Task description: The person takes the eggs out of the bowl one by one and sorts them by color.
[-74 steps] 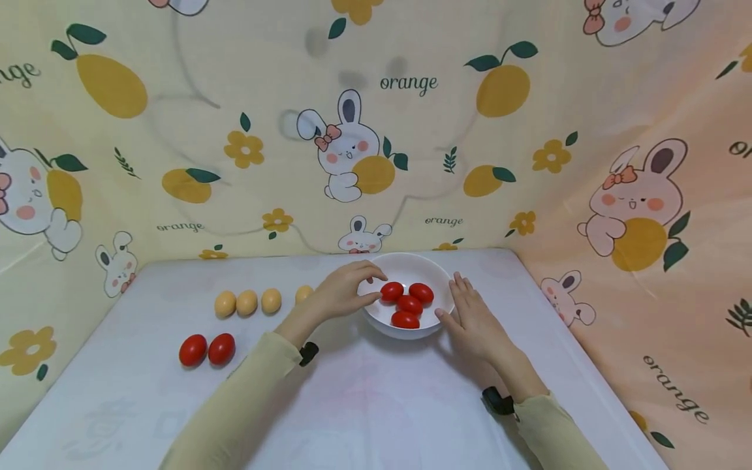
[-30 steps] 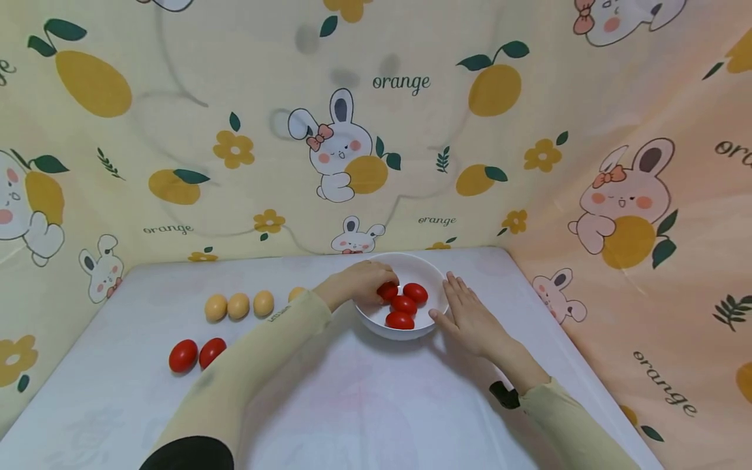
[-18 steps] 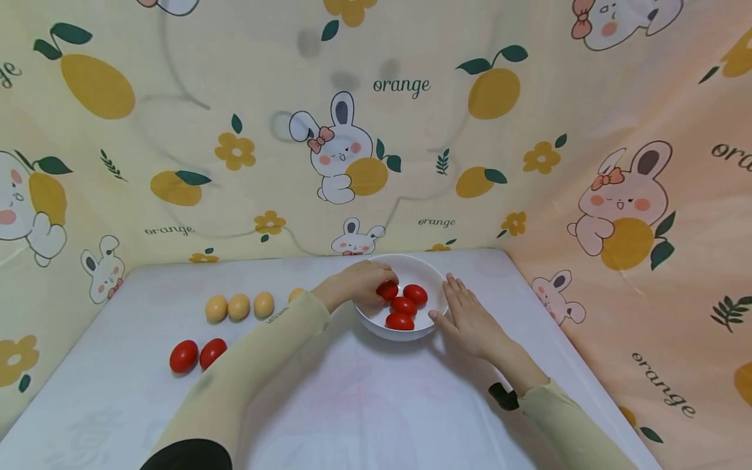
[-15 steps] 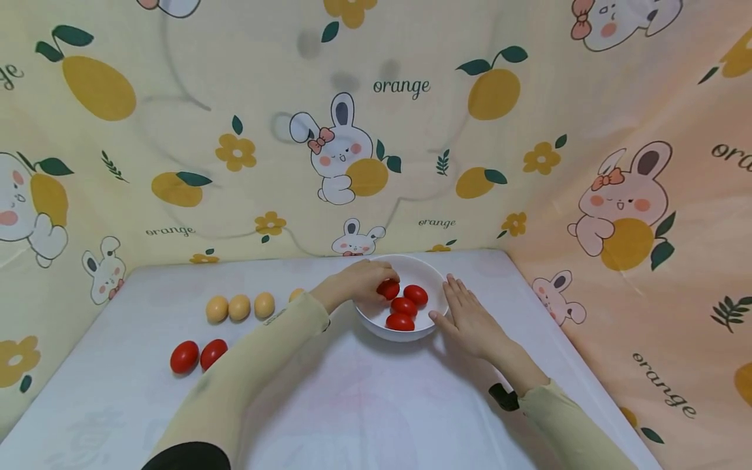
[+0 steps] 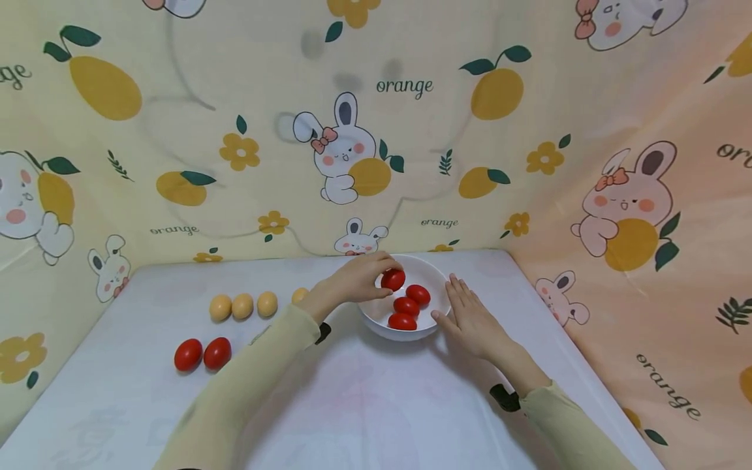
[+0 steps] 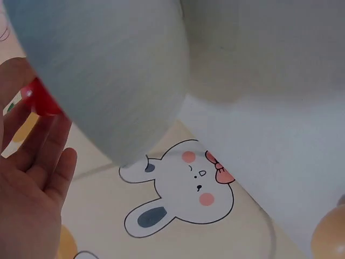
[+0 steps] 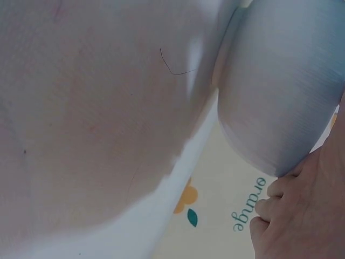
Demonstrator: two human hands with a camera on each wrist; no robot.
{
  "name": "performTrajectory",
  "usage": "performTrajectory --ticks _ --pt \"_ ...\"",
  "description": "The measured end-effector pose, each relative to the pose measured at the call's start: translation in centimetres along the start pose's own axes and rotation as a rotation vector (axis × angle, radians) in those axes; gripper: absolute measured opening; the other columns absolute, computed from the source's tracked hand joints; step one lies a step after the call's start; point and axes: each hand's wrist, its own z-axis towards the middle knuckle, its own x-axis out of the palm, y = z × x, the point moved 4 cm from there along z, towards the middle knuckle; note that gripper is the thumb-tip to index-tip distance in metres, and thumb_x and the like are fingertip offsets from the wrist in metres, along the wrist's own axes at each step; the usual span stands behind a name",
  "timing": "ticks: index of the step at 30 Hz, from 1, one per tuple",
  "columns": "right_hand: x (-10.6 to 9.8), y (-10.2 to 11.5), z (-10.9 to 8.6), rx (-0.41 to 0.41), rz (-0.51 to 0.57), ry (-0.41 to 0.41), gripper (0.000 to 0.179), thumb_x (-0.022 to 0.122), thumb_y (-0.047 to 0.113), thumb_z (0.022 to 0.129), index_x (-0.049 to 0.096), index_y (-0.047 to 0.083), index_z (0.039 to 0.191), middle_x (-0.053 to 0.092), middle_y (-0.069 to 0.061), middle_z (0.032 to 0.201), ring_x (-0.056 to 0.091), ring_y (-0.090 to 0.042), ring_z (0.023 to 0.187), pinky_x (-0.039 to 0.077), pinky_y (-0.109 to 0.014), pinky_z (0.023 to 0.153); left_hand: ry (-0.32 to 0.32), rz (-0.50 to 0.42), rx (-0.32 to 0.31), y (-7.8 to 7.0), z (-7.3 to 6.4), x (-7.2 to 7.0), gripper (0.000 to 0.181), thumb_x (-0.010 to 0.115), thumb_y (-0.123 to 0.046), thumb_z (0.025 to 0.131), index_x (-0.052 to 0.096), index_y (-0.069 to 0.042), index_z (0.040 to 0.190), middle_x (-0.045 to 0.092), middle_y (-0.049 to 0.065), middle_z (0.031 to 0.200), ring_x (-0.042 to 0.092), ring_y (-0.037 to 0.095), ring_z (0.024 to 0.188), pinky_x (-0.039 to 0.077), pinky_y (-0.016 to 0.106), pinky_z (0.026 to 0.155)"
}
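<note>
A white bowl stands near the back of the table, and three red eggs lie inside it. Over the bowl's left part, my left hand pinches another red egg between thumb and fingers. That red egg is partly hidden by the bowl in the left wrist view. My right hand rests with straight fingers against the bowl's right side. In the right wrist view, the right hand touches the outer wall of the bowl.
Two red eggs lie on the white table at the left. Behind them is a row of several tan eggs, one partly covered by the left forearm. A printed cloth hangs behind the table and along its sides.
My left hand has taken hold of the left red egg in the bowl and raised it slightly, toward the back rim. My right hand has stayed at the bowl's side.
</note>
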Motion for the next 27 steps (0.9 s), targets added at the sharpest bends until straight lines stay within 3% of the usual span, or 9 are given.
performTrajectory --ticks 9,16,27 --pt "0.1 -0.2 -0.1 -0.004 0.004 -0.009 0.090 0.041 0.061 0.106 0.018 -0.007 0.162 0.008 -0.022 0.172 0.009 -0.044 0.158 0.014 -0.058 0.126 -0.151 -0.101 -0.005 -0.4 -2.7 -1.7 0.049 0.080 -0.017 0.092 0.064 -0.011 0.139 0.059 0.008 0.138 0.060 0.025 0.121 0.056 0.037 0.099" --pt "0.0 -0.1 0.0 -0.001 0.006 -0.010 0.090 0.040 0.061 0.107 0.017 -0.007 0.162 0.007 -0.023 0.172 0.009 -0.044 0.158 0.013 -0.059 0.126 -0.242 -0.191 -0.036 0.3 -5.0 -2.3 0.052 0.081 -0.013 0.091 0.063 -0.008 0.139 0.054 0.013 0.146 0.052 0.030 0.137 0.053 0.041 0.105" --pt "0.1 -0.1 -0.2 0.008 0.018 -0.011 0.090 0.043 0.059 0.107 0.018 -0.007 0.162 0.008 -0.023 0.172 0.008 -0.044 0.158 0.013 -0.059 0.126 -0.343 -0.214 -0.082 1.9 -9.5 -2.8 0.056 0.083 -0.009 0.089 0.060 -0.002 0.139 0.057 0.013 0.141 0.060 0.028 0.118 0.058 0.045 0.094"
